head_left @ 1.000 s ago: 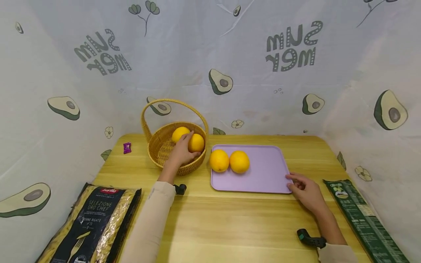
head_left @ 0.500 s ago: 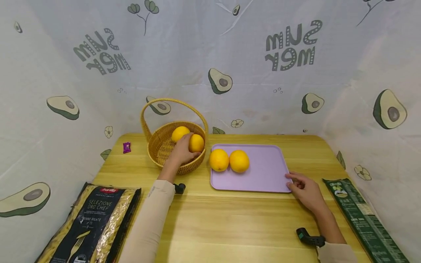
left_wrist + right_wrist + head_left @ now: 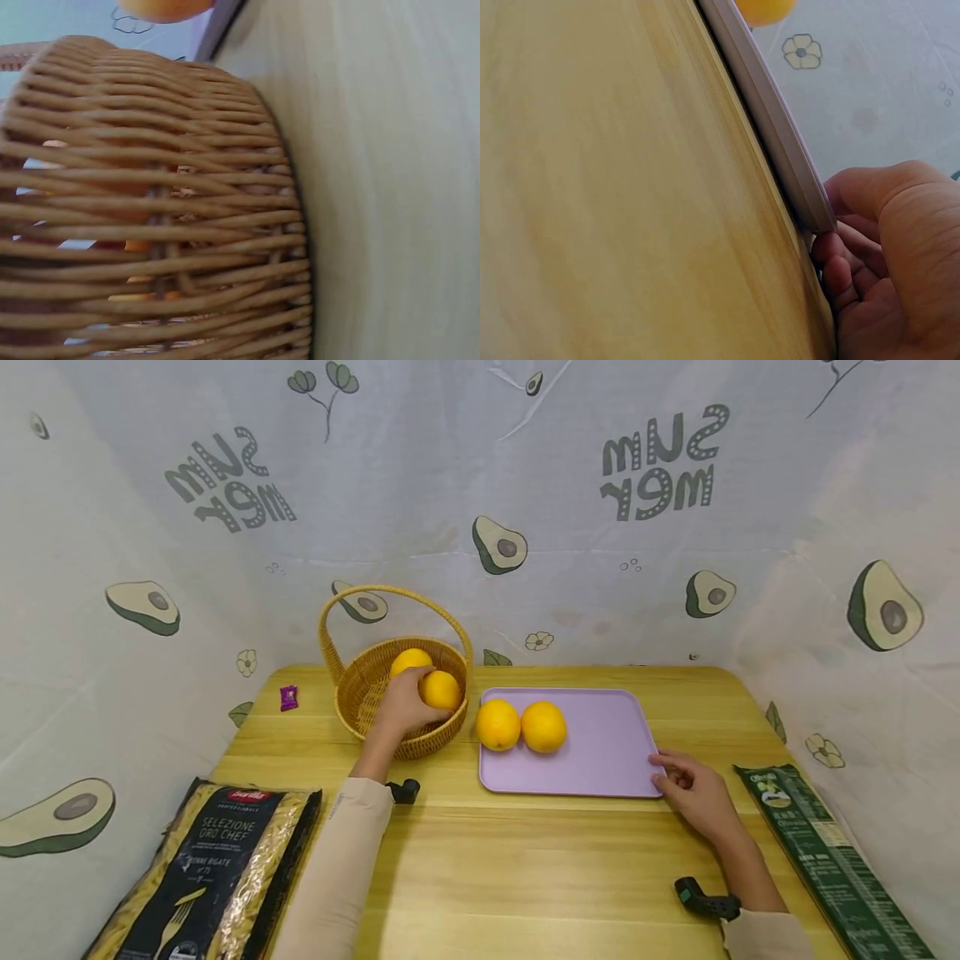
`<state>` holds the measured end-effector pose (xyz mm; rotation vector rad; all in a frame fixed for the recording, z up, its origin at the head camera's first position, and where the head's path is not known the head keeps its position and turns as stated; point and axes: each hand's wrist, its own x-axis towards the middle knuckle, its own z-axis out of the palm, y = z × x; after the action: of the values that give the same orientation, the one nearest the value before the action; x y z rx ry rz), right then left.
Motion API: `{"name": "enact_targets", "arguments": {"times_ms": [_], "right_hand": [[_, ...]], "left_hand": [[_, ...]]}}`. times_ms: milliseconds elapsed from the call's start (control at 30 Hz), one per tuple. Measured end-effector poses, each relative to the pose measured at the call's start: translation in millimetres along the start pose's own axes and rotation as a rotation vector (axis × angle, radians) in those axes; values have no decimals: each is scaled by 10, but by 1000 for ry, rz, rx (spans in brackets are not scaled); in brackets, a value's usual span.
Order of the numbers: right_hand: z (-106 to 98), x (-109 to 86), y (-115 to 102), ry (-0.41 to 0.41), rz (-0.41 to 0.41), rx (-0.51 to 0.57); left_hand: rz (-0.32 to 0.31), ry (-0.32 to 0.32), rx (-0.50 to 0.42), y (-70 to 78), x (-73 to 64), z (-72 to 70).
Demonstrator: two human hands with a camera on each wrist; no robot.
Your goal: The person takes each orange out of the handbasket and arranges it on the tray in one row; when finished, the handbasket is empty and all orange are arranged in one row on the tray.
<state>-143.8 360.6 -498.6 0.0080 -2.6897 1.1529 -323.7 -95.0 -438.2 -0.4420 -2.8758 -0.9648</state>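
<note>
With thumb and fingers around one orange (image 3: 441, 692), my left hand (image 3: 405, 702) reaches into a wicker basket (image 3: 429, 745) that has a tall handle. A second orange (image 3: 409, 661) lies behind it in the basket. The left wrist view is filled by the woven basket wall (image 3: 165, 195), and the hand itself is hidden there. My right hand (image 3: 697, 793) pinches the right edge of a lilac tray (image 3: 600, 752); the right wrist view shows thumb and fingers at the tray's rim (image 3: 780, 135). Two oranges sit side by side on the tray's left part, a left one (image 3: 498, 725) and a right one (image 3: 543, 727).
A bag of penne pasta (image 3: 217, 860) lies at the front left of the wooden table (image 3: 510, 868). A green packet (image 3: 817, 843) lies along the right side. One small purple wrapped sweet (image 3: 288, 697) is at the back left. Printed cloth (image 3: 420, 485) encloses the table.
My left hand has shifted slightly left with the orange in its grip, still inside the basket. The right hand and tray stay in place.
</note>
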Motion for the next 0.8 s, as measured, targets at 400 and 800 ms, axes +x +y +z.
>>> {"name": "enact_targets", "arguments": {"times_ms": [400,800], "right_hand": [[9,0,-1,-6,11,-7],[10,2,-23,-9,19,-27]], "left_hand": [[-75,61,-137,-71,-193,-135],[-66,122,-255,-55,-365,-296]]}}
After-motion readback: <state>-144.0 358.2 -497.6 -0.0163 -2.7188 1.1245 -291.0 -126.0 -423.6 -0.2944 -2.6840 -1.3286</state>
